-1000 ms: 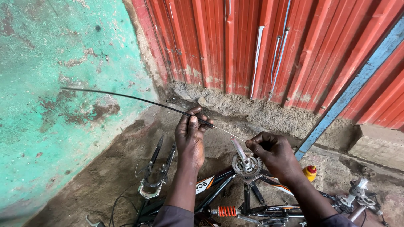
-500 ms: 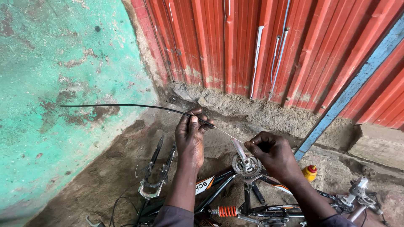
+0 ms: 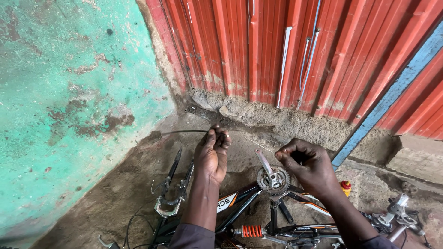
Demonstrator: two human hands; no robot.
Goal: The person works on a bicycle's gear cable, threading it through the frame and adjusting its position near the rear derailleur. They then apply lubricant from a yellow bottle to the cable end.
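My left hand [image 3: 212, 154] pinches a thin black cable housing [image 3: 180, 132] that runs out to the left toward the green wall. My right hand [image 3: 309, 166] is closed on the thin bare wire [image 3: 258, 145] that stretches between the two hands. Below them lies an upturned bicycle frame [image 3: 240, 212] with its crank and chainring [image 3: 273, 179] and an orange coil spring [image 3: 249, 231]. Both hands hover above the frame, apart from it.
A brake and fork assembly [image 3: 173, 193] lies left of the frame on the dirt floor. A small yellow bottle with a red cap [image 3: 345, 187] stands beside my right wrist. A green plastered wall [image 3: 64, 106] stands left; red corrugated sheet [image 3: 286, 46] behind. More bicycle parts [image 3: 399, 214] lie at lower right.
The cable housing, which stuck far out to the left, has been drawn in toward my left hand and now shows much shorter. Both hands stay in about the same place.
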